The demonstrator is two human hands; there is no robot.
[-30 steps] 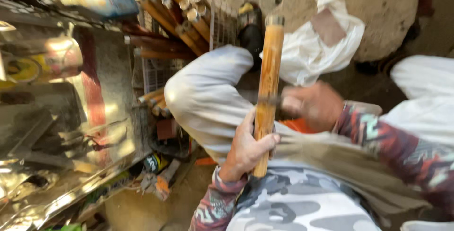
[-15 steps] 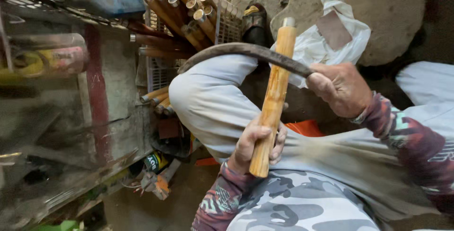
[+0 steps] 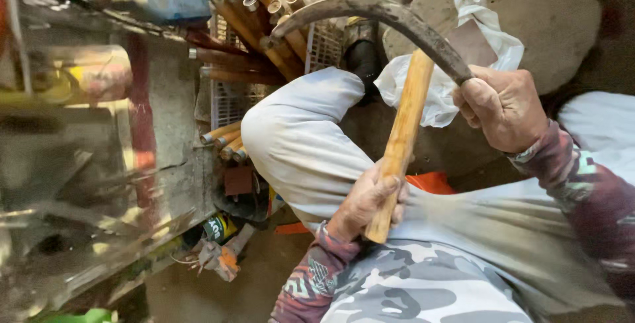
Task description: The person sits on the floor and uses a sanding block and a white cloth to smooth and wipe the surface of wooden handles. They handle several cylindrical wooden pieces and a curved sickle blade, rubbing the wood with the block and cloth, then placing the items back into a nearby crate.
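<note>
Left hand (image 3: 365, 201) gripped the bamboo stick (image 3: 402, 143) upright at 6 o'clock over the knee (image 3: 297, 131), right hand (image 3: 503, 108) fisted on the curved blade (image 3: 370, 12) arcing toward 11, stick apparently uncut, more sticks (image 3: 254, 5) stacked behind.

A bundle of bamboo sticks (image 3: 254, 15) leans in a white plastic crate (image 3: 228, 98). A white plastic bag (image 3: 456, 72) lies against a round stone slab (image 3: 549, 19). Orange cloth (image 3: 430, 183) shows below.

Patterned maroon long sleeves (image 3: 582, 191), a grey camouflage shirt (image 3: 423, 290) and pale grey trousers (image 3: 297, 138).
</note>
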